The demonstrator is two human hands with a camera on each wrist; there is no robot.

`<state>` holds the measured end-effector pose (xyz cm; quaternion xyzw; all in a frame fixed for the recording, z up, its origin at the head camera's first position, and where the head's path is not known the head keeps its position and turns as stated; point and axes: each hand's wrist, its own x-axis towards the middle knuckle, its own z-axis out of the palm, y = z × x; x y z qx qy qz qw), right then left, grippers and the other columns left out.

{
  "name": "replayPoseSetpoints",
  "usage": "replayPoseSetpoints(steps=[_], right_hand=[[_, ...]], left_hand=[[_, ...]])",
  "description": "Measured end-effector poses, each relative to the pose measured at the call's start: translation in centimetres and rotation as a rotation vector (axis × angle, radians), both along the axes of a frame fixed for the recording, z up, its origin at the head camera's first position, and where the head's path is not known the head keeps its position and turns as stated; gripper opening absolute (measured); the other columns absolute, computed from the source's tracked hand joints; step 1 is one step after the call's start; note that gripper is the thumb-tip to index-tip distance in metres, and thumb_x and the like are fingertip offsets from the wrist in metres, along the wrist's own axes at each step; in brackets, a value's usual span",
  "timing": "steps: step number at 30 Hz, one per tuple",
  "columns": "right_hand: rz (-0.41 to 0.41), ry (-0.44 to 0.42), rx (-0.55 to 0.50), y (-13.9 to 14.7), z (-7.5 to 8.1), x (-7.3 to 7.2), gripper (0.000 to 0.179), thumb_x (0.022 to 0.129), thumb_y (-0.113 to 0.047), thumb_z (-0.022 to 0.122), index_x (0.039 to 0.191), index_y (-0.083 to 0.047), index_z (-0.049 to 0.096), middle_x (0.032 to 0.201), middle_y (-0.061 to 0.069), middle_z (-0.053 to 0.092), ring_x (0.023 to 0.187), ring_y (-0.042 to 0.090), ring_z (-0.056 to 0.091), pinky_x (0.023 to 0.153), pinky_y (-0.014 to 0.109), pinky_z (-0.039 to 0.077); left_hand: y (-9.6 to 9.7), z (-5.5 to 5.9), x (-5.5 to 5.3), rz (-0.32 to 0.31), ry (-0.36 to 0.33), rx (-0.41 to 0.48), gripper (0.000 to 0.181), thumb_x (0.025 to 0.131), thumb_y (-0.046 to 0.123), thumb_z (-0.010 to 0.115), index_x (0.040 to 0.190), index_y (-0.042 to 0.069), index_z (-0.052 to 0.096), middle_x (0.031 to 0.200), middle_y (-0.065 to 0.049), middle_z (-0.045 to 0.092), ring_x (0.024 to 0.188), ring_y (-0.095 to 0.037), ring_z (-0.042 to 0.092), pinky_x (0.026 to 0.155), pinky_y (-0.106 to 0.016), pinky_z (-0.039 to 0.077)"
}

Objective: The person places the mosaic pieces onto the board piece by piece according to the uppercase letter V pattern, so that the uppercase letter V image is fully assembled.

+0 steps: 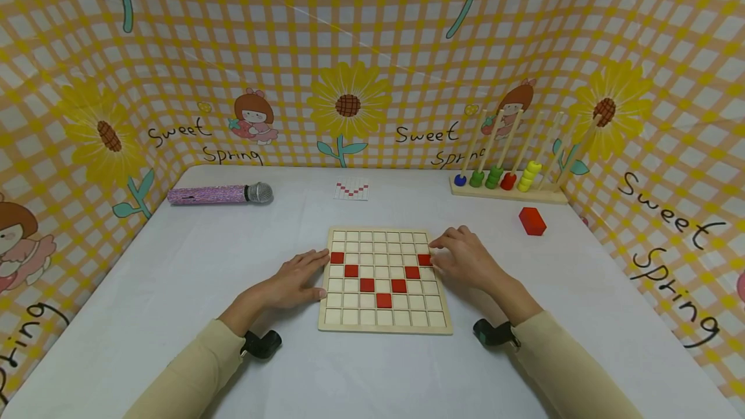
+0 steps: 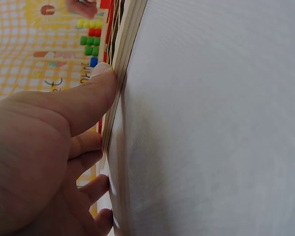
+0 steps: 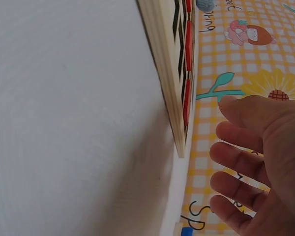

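Observation:
A square wooden grid board (image 1: 384,330) lies flat on the white table in front of me. Several red square tiles (image 1: 383,300) sit in its cells, forming a V. My left hand (image 1: 289,282) rests at the board's left side, its thumb and fingertips touching the edge; the left wrist view shows the thumb (image 2: 96,93) against the wooden rim. At the upper right edge is my right hand (image 1: 465,257), beside the tile at the V's right end. Its fingers (image 3: 238,160) are loosely bent with nothing between them in the right wrist view.
Behind the board lies a small white card (image 1: 351,189) with a red V pattern. A glittery pink microphone (image 1: 209,194) lies at the back left. A wooden peg rack (image 1: 506,194) with coloured beads stands back right, a red block (image 1: 532,221) before it. Patterned cloth surrounds the table.

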<state>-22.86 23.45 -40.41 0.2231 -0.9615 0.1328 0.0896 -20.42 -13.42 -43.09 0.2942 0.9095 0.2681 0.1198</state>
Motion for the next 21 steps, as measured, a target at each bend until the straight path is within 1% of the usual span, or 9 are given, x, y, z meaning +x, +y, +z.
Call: replayPoseSetpoints(steps=[7, 14, 18, 21], right_hand=[[-0.003, 0.037, -0.004, 0.2, 0.6, 0.5, 0.028, 0.083, -0.022, 0.072, 0.107, -0.007, 0.070, 0.103, 0.009, 0.064, 0.095, 0.025, 0.048, 0.082, 0.040, 0.042], [-0.007, 0.075, -0.018, 0.1, 1.1, 1.1, 0.027, 0.082, -0.021, 0.072, 0.106, -0.007, 0.070, 0.103, 0.009, 0.065, 0.094, 0.024, 0.048, 0.079, 0.038, 0.041], [-0.015, 0.094, -0.022, 0.1, 1.2, 1.3, 0.027, 0.082, -0.021, 0.073, 0.104, -0.006, 0.070, 0.101, 0.009, 0.065, 0.094, 0.025, 0.048, 0.079, 0.039, 0.040], [-0.019, 0.100, -0.025, 0.0, 1.3, 1.6, 0.027, 0.082, -0.021, 0.073, 0.104, -0.006, 0.070, 0.101, 0.009, 0.065, 0.094, 0.026, 0.048, 0.080, 0.040, 0.041]], left_hand=[[-0.1, -0.1, -0.2, 0.014, 0.006, -0.018, 0.072, 0.092, 0.034, 0.060, 0.148, 0.004, 0.027, 0.157, -0.011, 0.022, 0.144, -0.040, 0.017, 0.113, -0.061, 0.017], [0.0, 0.4, 0.0, 0.010, 0.020, -0.028, 0.072, 0.091, 0.033, 0.062, 0.148, 0.003, 0.029, 0.156, -0.012, 0.025, 0.143, -0.040, 0.020, 0.112, -0.060, 0.020], [0.0, 0.5, 0.0, 0.010, 0.023, -0.028, 0.072, 0.090, 0.032, 0.063, 0.147, 0.002, 0.030, 0.156, -0.013, 0.026, 0.143, -0.040, 0.020, 0.112, -0.061, 0.020], [0.1, 0.6, 0.0, 0.020, 0.016, -0.024, 0.072, 0.090, 0.033, 0.063, 0.147, 0.004, 0.030, 0.156, -0.012, 0.026, 0.143, -0.039, 0.020, 0.112, -0.060, 0.019]])
